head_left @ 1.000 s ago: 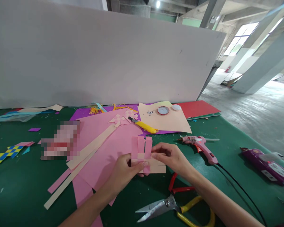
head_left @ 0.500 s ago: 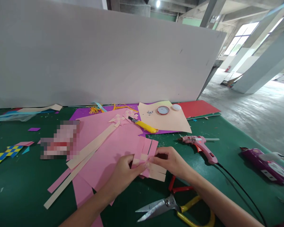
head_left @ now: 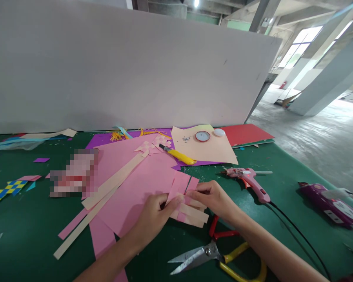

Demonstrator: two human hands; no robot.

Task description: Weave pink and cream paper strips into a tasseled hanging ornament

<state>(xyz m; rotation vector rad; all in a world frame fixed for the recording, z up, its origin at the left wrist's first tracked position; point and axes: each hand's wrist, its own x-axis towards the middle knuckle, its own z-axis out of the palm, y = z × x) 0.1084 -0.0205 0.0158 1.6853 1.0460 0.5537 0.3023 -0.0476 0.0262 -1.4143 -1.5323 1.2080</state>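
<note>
Between my hands is a small weave of pink and cream paper strips (head_left: 181, 182), its cream ends sticking out toward the lower right. My left hand (head_left: 155, 213) pinches its left side, thumb on top. My right hand (head_left: 213, 197) grips the right side, with thumb and fingertips at the strips near a dark slit between the pink ones. Under and left of the weave lie large pink paper sheets (head_left: 132, 192). Long cream strips (head_left: 114, 182) rest across them. Just below my right hand, scissors (head_left: 211, 252) with red and yellow handles lie with blades apart.
A yellow utility knife (head_left: 181, 156) lies beyond my hands, near a cream sheet (head_left: 220, 150) holding a round lid (head_left: 202, 136). To the right are a pink glue gun (head_left: 250, 182) with its cord and a purple glue gun (head_left: 331, 203). A white panel (head_left: 120, 70) stands behind.
The woven strips have tilted and shifted slightly in my hands. My right thumb has moved up toward the dark slit, and the cream ends have spread apart below.
</note>
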